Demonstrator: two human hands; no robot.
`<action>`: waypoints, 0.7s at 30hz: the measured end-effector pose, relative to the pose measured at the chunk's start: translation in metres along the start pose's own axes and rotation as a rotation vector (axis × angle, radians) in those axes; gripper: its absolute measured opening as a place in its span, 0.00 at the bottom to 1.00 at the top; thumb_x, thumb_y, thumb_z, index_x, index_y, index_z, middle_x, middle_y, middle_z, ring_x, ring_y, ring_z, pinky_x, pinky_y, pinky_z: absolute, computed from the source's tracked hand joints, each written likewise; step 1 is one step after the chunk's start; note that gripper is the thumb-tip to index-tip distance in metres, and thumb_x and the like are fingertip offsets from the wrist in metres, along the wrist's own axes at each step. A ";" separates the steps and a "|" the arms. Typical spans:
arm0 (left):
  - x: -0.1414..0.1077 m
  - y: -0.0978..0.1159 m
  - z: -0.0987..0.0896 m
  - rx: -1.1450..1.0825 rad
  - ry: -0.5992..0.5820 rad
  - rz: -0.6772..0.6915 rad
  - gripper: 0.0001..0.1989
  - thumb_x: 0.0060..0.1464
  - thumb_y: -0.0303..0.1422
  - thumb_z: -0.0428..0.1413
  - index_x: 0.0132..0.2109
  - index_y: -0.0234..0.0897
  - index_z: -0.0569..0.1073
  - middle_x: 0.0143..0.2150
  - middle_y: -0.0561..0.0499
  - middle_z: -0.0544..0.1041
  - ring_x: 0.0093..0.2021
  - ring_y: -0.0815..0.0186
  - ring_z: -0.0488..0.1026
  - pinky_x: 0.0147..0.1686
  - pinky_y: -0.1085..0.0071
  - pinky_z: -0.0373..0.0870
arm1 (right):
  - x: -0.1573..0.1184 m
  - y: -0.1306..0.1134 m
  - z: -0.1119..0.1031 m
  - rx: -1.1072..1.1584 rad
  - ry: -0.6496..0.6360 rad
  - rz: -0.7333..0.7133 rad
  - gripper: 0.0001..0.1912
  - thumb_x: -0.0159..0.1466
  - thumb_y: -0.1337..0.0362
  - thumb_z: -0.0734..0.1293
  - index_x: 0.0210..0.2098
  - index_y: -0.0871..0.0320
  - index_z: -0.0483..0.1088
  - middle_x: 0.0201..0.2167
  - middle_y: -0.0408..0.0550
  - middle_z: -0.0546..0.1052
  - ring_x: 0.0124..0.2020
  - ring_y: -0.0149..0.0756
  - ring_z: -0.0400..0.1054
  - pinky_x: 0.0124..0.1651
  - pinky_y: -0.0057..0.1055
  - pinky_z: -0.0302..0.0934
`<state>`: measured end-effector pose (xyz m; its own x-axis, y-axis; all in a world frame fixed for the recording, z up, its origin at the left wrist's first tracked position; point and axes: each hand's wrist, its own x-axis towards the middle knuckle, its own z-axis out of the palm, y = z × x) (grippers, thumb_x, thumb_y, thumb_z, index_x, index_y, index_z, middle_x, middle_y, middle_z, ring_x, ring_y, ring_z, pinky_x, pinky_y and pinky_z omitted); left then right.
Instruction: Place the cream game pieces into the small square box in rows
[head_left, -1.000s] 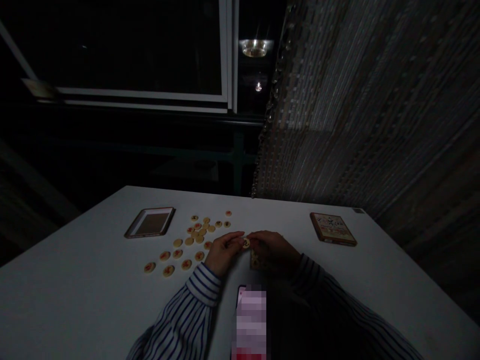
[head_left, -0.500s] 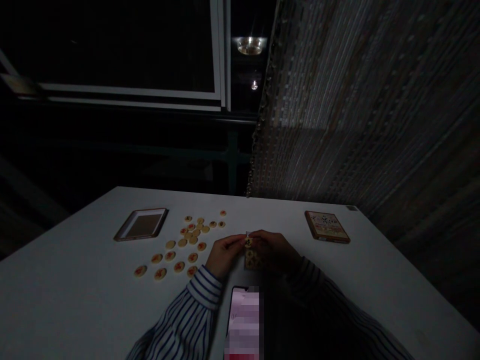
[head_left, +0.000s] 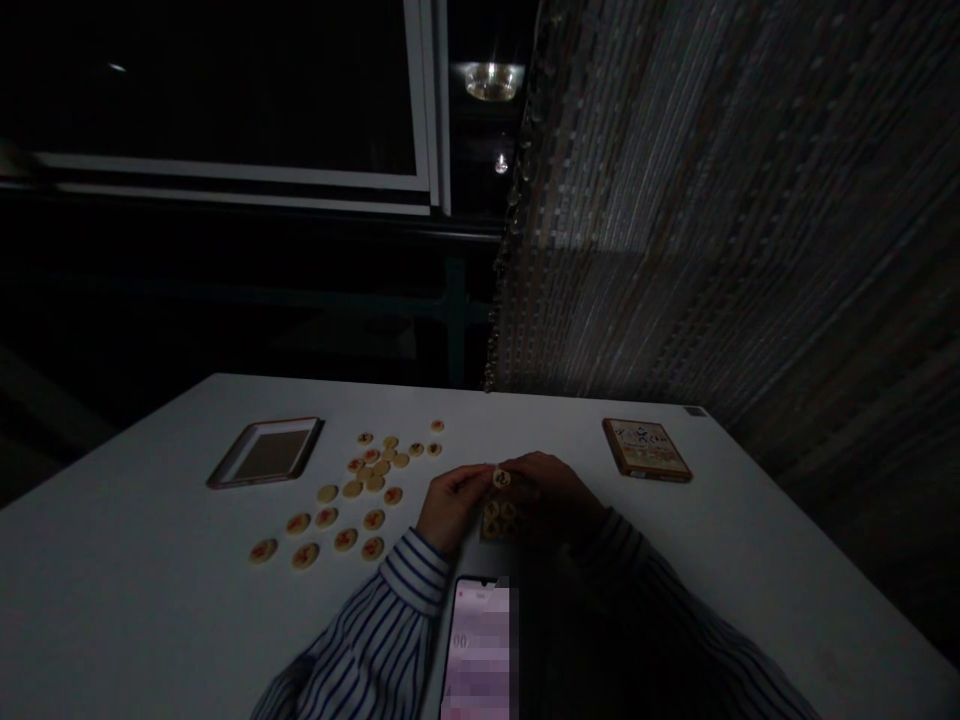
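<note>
Several round wooden pieces with dark characters (head_left: 500,522) sit together in a small tray or box between my hands. One piece with a dark character (head_left: 501,478) shows at the fingertips of both hands, above the others. My left hand (head_left: 455,505) pinches its left side, thumb and forefinger together. My right hand (head_left: 559,497) is curled at its right side, its fingers closed and mostly in shadow. To the left, loose round pieces (head_left: 345,540) lie scattered on the white table, some with red characters, some dark, some blank.
An open shallow box (head_left: 311,448) lies at the left of the white table (head_left: 150,590). A box with a printed lid (head_left: 646,448) is at the right. A lit phone (head_left: 476,650) lies in front of me. Beyond the table hangs a string curtain (head_left: 637,200).
The view has shifted slightly, so the table items appear further left. The piece at my fingertips now shows its face more fully. Both hands keep nearly the same pose.
</note>
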<state>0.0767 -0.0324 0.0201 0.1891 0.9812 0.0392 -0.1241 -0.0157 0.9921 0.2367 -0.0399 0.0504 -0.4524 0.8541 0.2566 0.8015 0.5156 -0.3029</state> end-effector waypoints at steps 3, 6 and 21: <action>0.001 -0.006 -0.001 0.133 0.094 0.043 0.12 0.42 0.36 0.54 0.33 0.33 0.74 0.32 0.48 0.76 0.35 0.64 0.71 0.40 0.68 0.66 | -0.002 0.007 -0.002 -0.032 0.014 0.040 0.15 0.58 0.58 0.58 0.42 0.57 0.66 0.37 0.48 0.72 0.39 0.34 0.64 0.41 0.31 0.56; 0.002 -0.017 -0.003 0.249 0.142 0.091 0.11 0.43 0.36 0.53 0.33 0.34 0.74 0.31 0.49 0.76 0.35 0.64 0.71 0.39 0.67 0.65 | -0.004 0.016 -0.002 -0.039 0.047 0.044 0.17 0.57 0.57 0.59 0.42 0.58 0.66 0.38 0.49 0.72 0.39 0.35 0.64 0.41 0.31 0.56; 0.000 -0.049 -0.010 0.560 0.077 0.252 0.11 0.47 0.32 0.48 0.36 0.37 0.73 0.36 0.48 0.74 0.38 0.64 0.69 0.40 0.68 0.63 | -0.007 0.030 -0.009 -0.126 0.072 0.074 0.15 0.57 0.58 0.57 0.41 0.57 0.66 0.36 0.47 0.73 0.35 0.33 0.66 0.38 0.30 0.56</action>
<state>0.0726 -0.0301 -0.0301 0.1471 0.9450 0.2920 0.3784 -0.3265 0.8661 0.2674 -0.0313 0.0482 -0.3647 0.8798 0.3048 0.8764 0.4350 -0.2069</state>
